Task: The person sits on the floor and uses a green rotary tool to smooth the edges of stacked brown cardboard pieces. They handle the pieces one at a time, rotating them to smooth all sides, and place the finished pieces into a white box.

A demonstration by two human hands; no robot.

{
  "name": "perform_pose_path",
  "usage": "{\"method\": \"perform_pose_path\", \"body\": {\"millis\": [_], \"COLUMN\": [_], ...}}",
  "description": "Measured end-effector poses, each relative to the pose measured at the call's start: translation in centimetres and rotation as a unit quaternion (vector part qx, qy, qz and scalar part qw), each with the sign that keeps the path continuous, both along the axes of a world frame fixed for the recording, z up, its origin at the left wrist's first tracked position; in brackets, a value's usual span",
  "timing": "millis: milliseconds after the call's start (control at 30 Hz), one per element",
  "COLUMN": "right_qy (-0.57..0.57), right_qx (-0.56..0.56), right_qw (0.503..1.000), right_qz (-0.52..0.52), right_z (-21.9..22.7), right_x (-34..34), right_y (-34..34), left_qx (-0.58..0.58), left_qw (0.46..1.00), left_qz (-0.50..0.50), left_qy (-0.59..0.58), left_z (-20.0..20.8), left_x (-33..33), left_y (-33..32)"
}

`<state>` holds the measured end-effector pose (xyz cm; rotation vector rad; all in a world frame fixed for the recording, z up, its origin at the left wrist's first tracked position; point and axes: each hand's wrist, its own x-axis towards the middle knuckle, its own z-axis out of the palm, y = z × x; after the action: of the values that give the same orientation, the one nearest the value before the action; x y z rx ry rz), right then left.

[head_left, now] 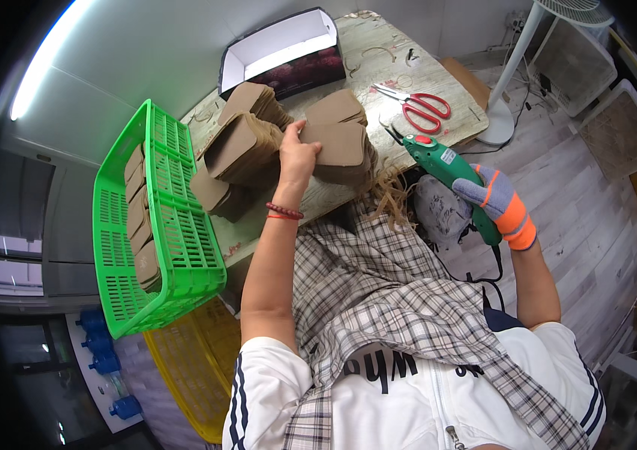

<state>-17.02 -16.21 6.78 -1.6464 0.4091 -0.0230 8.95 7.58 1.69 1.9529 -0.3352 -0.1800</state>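
My bare left hand (301, 154), with beads at its wrist, is at the near stack of brown rounded pads (341, 147). Its thumb lies over the stack's left edge, while the other fingers reach into the gap beside it and are partly hidden. My right hand (500, 206), in a grey and orange glove, is wrapped round green corded electric scissors (434, 160) with a red button. Their dark pronged tip is just right of the stacks, apart from them. More brown stacks (242, 146) stand left of my hand. Stringy brown trimmings (389, 196) hang at the table's near edge.
Red-handled scissors (425, 111) lie on the worn table (367, 56), behind the electric scissors. An open box (281, 56) stands at the back. A green crate (183, 202) with brown pads is at the left, above a yellow crate (183, 360). A fan stand (512, 75) rises at the right.
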Motion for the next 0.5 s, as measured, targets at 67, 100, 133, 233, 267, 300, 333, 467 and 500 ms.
{"method": "perform_pose_path", "body": {"millis": [67, 100, 133, 233, 267, 300, 333, 467, 500], "right_qy": [0.011, 0.017, 0.013, 0.009, 0.012, 0.016, 0.021, 0.027, 0.028], "right_qx": [-0.011, -0.017, -0.024, -0.04, -0.04, -0.04, -0.043, -0.039, -0.034], "right_qw": [1.0, 1.0, 1.0, 0.999, 0.999, 0.999, 0.999, 0.999, 0.999], "right_qz": [-0.006, -0.01, -0.011, -0.012, -0.01, -0.009, -0.013, -0.013, -0.012], "right_z": [0.2, 0.2, 0.1, -1.1, -1.5, -1.6, -1.4, -0.8, -0.8], "right_x": [-0.2, -0.2, -0.3, -0.1, 0.0, 0.1, 0.1, 0.4, 0.5], "right_y": [0.0, 0.0, -0.1, -0.6, -0.6, -0.7, -0.8, -0.1, 0.0], "left_qx": [0.157, 0.255, 0.274, 0.342, 0.373, 0.402, 0.421, 0.473, 0.478], "left_qw": [0.969, 0.93, 0.912, 0.873, 0.876, 0.875, 0.873, 0.866, 0.865], "left_qz": [-0.004, -0.001, -0.011, -0.05, -0.072, -0.094, -0.1, -0.122, -0.131], "left_qy": [-0.19, -0.263, -0.306, -0.343, -0.299, -0.252, -0.223, -0.106, -0.077], "left_z": [0.4, 0.7, 1.5, 2.6, 2.9, 3.2, 2.6, -1.6, -2.3], "left_x": [-0.6, -1.0, -0.7, 2.5, 4.0, 5.3, 6.5, 11.0, 11.9], "left_y": [-0.6, -0.8, -1.2, -3.2, -4.1, -4.8, -6.0, -6.7, -6.3]}}
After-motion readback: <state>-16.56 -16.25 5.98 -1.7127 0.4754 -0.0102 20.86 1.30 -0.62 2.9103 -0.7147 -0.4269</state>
